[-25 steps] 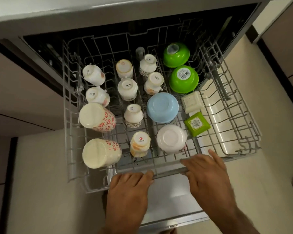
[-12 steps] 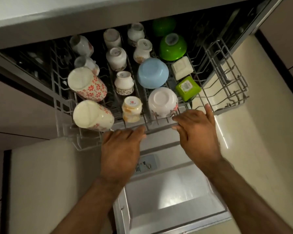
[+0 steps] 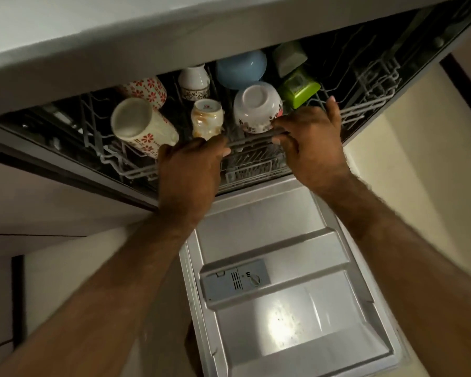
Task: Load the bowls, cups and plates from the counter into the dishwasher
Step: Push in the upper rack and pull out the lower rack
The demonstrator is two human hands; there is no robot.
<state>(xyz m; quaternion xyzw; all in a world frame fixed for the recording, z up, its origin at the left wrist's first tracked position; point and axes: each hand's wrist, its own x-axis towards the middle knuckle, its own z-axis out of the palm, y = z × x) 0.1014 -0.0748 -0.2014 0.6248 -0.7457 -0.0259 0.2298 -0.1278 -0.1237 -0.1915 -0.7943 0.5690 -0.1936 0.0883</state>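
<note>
The upper dishwasher rack point(image 3: 125, 170) sits mostly under the bench point(image 3: 93, 36). Left hand point(image 3: 191, 164) and right hand point(image 3: 313, 140) both clamp its front bar point(image 3: 252, 140). The white bowl point(image 3: 256, 107) sits at ten o'clock from the right hand, the floral mug point(image 3: 142, 129) at eleven o'clock from the left.

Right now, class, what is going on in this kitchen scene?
A person is sliding the loaded upper rack into the dishwasher. Both the left hand and the right hand grip the bar at the rack's front edge. Upside-down cups and bowls fill the rack, among them a floral mug, a white bowl and a blue bowl. The rack is nearly all the way in under the counter, and the dishwasher door lies open below.
</note>
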